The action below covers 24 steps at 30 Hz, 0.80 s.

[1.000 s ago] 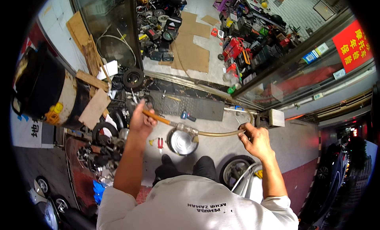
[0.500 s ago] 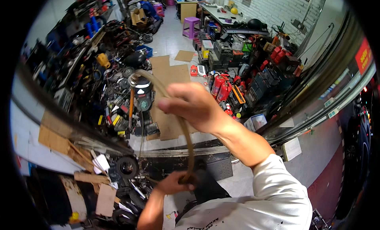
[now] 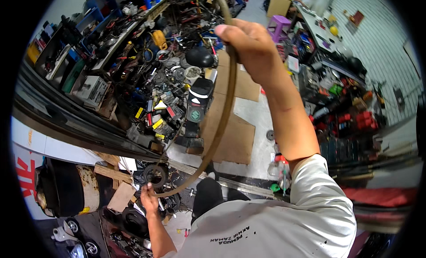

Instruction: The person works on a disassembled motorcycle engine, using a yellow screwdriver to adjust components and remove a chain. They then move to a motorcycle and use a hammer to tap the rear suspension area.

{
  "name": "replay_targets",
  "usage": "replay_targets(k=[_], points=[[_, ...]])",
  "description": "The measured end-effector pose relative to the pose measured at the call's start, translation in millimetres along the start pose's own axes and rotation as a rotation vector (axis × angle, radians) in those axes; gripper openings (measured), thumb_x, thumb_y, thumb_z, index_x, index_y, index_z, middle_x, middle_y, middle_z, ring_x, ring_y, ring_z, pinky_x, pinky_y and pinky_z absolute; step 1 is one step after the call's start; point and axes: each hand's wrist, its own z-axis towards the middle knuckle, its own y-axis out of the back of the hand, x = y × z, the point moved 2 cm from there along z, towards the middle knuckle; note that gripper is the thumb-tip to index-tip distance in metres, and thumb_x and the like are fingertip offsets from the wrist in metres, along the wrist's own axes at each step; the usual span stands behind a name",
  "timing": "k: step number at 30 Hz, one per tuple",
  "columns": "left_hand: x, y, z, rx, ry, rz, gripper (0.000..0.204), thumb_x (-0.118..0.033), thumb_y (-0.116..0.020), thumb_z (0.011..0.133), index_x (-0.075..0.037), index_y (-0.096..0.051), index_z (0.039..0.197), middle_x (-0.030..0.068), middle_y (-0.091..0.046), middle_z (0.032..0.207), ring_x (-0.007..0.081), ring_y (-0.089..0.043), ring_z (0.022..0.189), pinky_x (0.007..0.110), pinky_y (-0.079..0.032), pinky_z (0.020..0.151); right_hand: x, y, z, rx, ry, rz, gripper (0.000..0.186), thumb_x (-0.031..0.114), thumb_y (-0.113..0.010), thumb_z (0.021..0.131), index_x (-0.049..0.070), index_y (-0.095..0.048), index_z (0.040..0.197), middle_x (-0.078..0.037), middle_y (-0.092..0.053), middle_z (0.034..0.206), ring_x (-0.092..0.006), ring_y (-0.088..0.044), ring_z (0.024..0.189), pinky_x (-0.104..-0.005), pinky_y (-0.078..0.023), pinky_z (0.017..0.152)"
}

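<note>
A long, brownish, see-through hose [image 3: 230, 93] bends in a wide arc between my hands. My right hand [image 3: 252, 47] is raised at the top, closed round it a short way below its upper end. That upper end curls over to the left beyond my fingers. Low on the left, my left hand [image 3: 150, 200] grips the hose's other end, with the thumb pointing up; the exact end is partly hidden there. Below the arc are my white-shirted body and dark-trousered leg [image 3: 207, 193].
Piled parts crowd the left, with a black motorcycle seat [image 3: 199, 57] and a yellow jerrycan [image 3: 159, 39]. Cardboard sheets [image 3: 233, 142] lie on the floor ahead. A metal door track [image 3: 248, 185] crosses near my feet. Tyres [image 3: 155, 175] sit beside my left hand. A purple stool [image 3: 278, 27] stands farther back.
My hands have moved apart, the right one up and the left one out to the left. The hose now spans a longer, wider arc. The whole view has turned leftward.
</note>
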Motion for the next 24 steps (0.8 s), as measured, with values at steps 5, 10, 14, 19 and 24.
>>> replay_targets(k=[5,10,14,19,24], points=[[-122,38,90,-0.313,0.228,-0.456,0.041,-0.038,-0.054,0.11,0.002,-0.062,0.106,0.007,-0.063,0.096,0.0177,-0.06,0.087,0.035,-0.053,0.081,-99,-15,104,0.024,-0.263,0.341,0.034,0.036,-0.068,0.095,0.01,-0.06,0.074,0.002,-0.05,0.061,-0.0075,-0.042,0.053,-0.0279,-0.029,0.05],[-232,106,234,-0.52,-0.092,-0.196,0.028,-0.026,-0.066,0.104,0.001,-0.063,0.111,0.0092,-0.066,0.11,0.0179,-0.064,0.095,0.031,-0.053,0.088,-223,-82,262,0.097,-0.719,0.512,0.047,0.056,-0.07,0.094,0.01,-0.063,0.084,0.002,-0.049,0.064,-0.0129,-0.049,0.057,-0.0286,-0.039,0.053],[-426,75,462,-0.587,-0.471,-0.395,0.053,-0.026,-0.065,0.105,0.007,-0.051,0.145,0.0185,-0.064,0.136,0.0234,-0.065,0.121,0.035,-0.051,0.105,-353,-101,366,0.081,-0.691,0.572,0.075,0.066,-0.037,0.106,0.0,-0.052,0.138,-0.014,-0.074,0.102,-0.0173,-0.064,0.071,-0.0322,-0.053,0.064],[-595,-18,656,-0.217,-0.819,0.247,0.061,-0.047,-0.066,0.099,-0.016,-0.056,0.15,0.017,-0.04,0.164,0.0314,-0.056,0.137,0.041,-0.041,0.115,-426,-138,294,0.352,-0.535,0.533,0.067,0.057,-0.042,0.109,-0.001,-0.055,0.139,-0.014,-0.071,0.104,-0.0177,-0.068,0.088,-0.035,-0.056,0.076],[-615,-302,680,0.157,-0.761,0.172,0.034,-0.025,-0.063,0.1,0.003,-0.064,0.12,0.0205,-0.069,0.108,0.0353,-0.066,0.098,0.044,-0.051,0.088,-614,61,72,0.51,-0.731,-0.42,0.048,0.051,-0.069,0.092,0.009,-0.073,0.116,-0.02,-0.072,0.116,-0.0411,-0.067,0.109,-0.0488,-0.054,0.092]])
